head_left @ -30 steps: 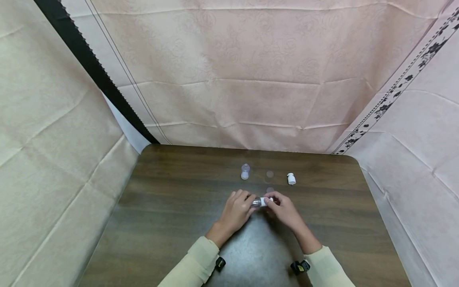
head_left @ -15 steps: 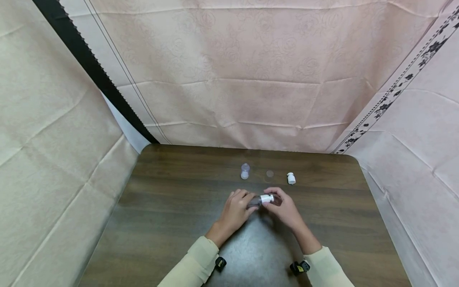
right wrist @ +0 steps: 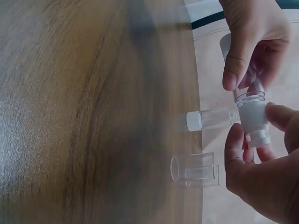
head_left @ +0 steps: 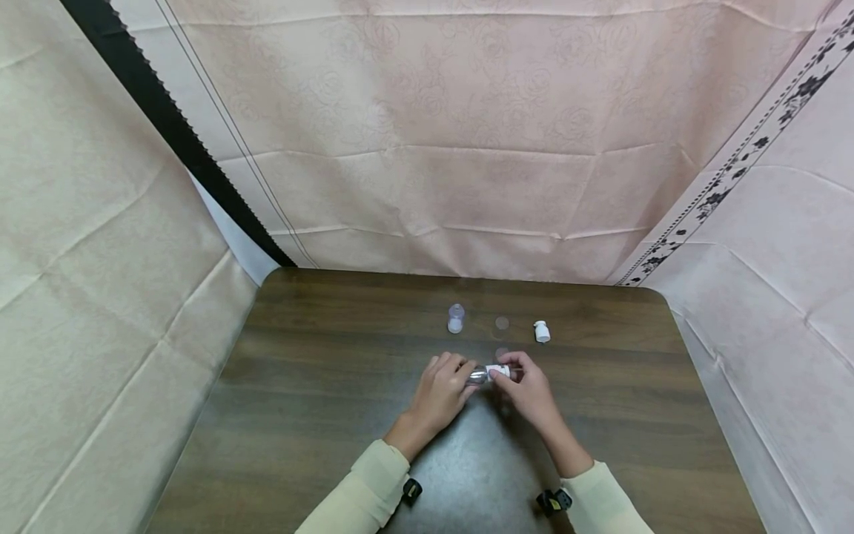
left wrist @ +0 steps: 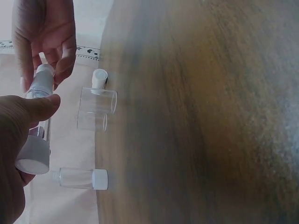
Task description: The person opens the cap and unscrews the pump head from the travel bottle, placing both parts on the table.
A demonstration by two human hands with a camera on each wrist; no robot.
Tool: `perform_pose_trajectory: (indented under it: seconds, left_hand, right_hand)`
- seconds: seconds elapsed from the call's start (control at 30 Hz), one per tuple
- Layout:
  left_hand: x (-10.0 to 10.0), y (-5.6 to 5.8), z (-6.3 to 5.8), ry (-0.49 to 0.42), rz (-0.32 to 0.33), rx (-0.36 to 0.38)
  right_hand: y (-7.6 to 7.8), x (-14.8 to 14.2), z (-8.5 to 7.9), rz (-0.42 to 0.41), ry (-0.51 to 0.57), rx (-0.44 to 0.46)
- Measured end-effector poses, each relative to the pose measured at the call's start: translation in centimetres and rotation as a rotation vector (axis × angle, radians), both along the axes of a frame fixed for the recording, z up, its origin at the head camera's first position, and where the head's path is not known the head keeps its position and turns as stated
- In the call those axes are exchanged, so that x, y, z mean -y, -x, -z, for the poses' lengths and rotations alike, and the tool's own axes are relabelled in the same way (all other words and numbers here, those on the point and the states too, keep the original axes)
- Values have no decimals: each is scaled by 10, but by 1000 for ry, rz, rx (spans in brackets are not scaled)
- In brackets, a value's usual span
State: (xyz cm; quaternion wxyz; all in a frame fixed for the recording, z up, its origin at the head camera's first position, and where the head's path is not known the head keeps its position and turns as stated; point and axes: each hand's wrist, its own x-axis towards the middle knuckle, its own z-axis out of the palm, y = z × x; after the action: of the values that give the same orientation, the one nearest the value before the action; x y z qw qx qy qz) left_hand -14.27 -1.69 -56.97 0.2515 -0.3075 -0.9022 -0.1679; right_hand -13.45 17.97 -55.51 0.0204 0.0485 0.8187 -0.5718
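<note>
My left hand [head_left: 437, 389] grips a small clear bottle [head_left: 477, 376] with a white base [left wrist: 33, 156], held sideways over the table. At its other end sits a white pump top [right wrist: 253, 116], with a clear ring where it meets the bottle. The thumb and fingers of my right hand [head_left: 530, 389] pinch this pump top. In the left wrist view, my left thumb lies across the bottle and covers part of its wall.
Beyond my hands stands another clear bottle [head_left: 456, 319] with a white base. Two clear cylindrical caps [head_left: 502, 323] [left wrist: 92, 121] are to its right, the nearer one close by my right fingers. A second white pump top [head_left: 542, 332] stands farther right. Pale cloth [head_left: 467, 193] hangs behind the wooden table [head_left: 300, 415].
My right fingers reached farther around the pump top half a second ago, and now pinch it with the hand drawn slightly back. The left hand keeps its hold on the bottle.
</note>
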Motion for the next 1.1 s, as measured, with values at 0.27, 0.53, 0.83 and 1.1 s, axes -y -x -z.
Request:
perform_pose_trajectory:
  seconds: [0.27,0.53,0.83,1.1]
  left_hand:
    - [-1,-2,-4,-73,-14,81]
    - [-3,-3,-7,-117,-21,180]
    - [-3,-3,-4,-158,-28,211]
    - [1,-3,-2,-176,-35,258]
  right_hand:
    - [-1,3,-2,-23,113,-56]
    - [-3,7,-3,13,165,-108]
    - [-2,4,0,75,217,-262]
    - [0,-13,-2,88,193,-343]
